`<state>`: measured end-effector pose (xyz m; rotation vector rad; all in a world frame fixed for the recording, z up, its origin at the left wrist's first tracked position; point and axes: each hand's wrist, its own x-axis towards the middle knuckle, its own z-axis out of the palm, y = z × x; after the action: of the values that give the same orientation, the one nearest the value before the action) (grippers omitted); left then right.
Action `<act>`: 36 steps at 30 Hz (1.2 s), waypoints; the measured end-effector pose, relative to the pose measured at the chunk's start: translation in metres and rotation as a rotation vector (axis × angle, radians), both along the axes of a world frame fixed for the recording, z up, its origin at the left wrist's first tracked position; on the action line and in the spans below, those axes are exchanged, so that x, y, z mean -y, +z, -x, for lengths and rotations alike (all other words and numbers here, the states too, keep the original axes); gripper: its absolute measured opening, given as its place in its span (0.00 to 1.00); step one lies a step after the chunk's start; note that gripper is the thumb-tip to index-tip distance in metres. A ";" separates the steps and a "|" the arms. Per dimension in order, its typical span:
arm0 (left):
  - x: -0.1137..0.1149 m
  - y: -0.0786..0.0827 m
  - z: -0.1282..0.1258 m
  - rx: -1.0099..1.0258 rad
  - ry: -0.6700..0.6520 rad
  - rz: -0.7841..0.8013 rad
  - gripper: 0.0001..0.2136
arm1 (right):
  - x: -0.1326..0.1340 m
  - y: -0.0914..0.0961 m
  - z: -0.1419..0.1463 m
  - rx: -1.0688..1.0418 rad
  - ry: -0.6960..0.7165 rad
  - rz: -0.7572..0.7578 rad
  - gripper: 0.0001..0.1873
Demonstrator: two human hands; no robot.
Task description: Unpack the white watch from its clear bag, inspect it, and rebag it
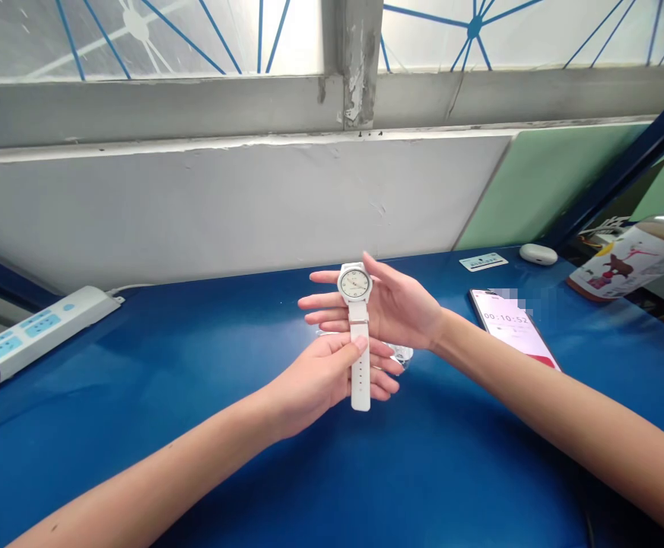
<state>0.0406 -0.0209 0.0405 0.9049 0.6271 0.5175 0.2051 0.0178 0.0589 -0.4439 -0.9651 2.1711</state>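
Observation:
A white wristwatch [355, 284] with a round pale dial is held up over the blue tabletop, its strap hanging straight down. My left hand [323, 373] pinches the strap, thumb in front and fingers behind. Behind the watch face, my right hand [392, 301] lies palm up with its fingers stretched out to the left. The dial rests against or just in front of those fingers; exact contact is hard to tell. Partly hidden behind my hands, a small clear, shiny item [403, 355] lies on the table.
A phone [511, 327] showing a timer lies beside my right forearm. Farther back are a card [483, 262] and a white earbud case [538, 254]. A labelled bottle [631, 259] leans at the right edge. On the left sits a white power strip [40, 335] with a black cable.

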 end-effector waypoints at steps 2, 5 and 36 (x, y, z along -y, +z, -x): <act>-0.001 0.001 0.002 0.009 -0.012 0.017 0.14 | 0.001 0.003 0.000 -0.021 -0.003 0.009 0.31; -0.002 0.001 0.005 0.008 -0.004 0.011 0.14 | 0.001 0.003 0.001 -0.025 -0.069 0.001 0.28; 0.000 -0.004 0.000 -0.076 0.031 -0.036 0.16 | -0.003 -0.007 0.002 0.001 -0.021 -0.015 0.20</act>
<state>0.0404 -0.0208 0.0362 0.9533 0.7035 0.5260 0.2036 0.0205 0.0523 -0.4463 -0.9723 2.1439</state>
